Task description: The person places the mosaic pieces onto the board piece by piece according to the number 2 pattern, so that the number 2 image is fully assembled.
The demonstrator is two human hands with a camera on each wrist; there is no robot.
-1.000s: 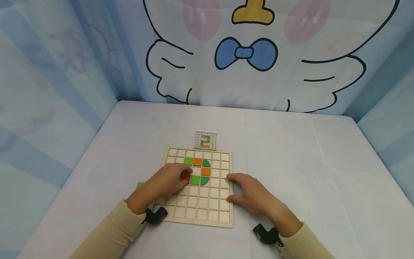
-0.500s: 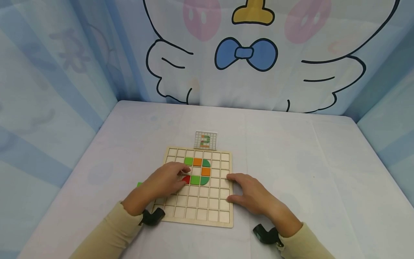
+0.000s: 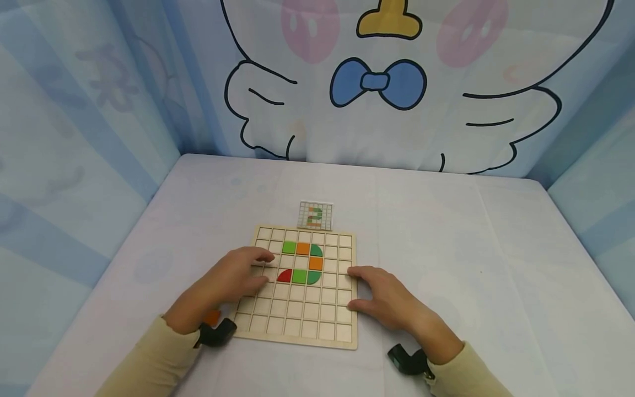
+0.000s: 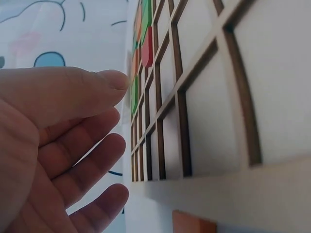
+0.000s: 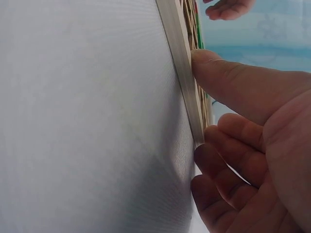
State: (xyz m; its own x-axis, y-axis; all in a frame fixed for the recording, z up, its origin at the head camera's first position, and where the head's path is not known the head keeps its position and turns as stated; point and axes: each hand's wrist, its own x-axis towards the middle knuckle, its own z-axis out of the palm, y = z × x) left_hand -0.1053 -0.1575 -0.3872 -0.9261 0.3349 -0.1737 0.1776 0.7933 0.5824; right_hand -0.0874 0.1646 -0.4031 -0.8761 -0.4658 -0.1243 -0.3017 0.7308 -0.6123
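A wooden grid board (image 3: 297, 343) lies on the table with flat coloured pieces in its cells. The row nearest me has a red quarter-round piece (image 3: 284, 275), a light green square (image 3: 299, 276) and a dark green rounded piece (image 3: 313, 277). My left hand (image 3: 225, 281) hovers over the board's left side, thumb and fingers apart and holding nothing. The left wrist view shows its loosely bent fingers (image 4: 92, 155) beside the grid. At the right edge, my right hand (image 3: 384, 298) rests thumb and fingertips against the rim (image 5: 182, 63).
A small pattern card (image 3: 315, 215) touches the board's far edge. Beside my left wrist, an orange piece (image 3: 212, 317) lies partly hidden on the table. Farther up the grid are another light green square (image 3: 289, 247), orange squares (image 3: 316, 263) and a dark green rounded piece (image 3: 316, 250).
My left hand has let go of the red piece and drawn back to the left, uncovering it in its cell. An orange piece now shows by that wrist. The right hand stays put.
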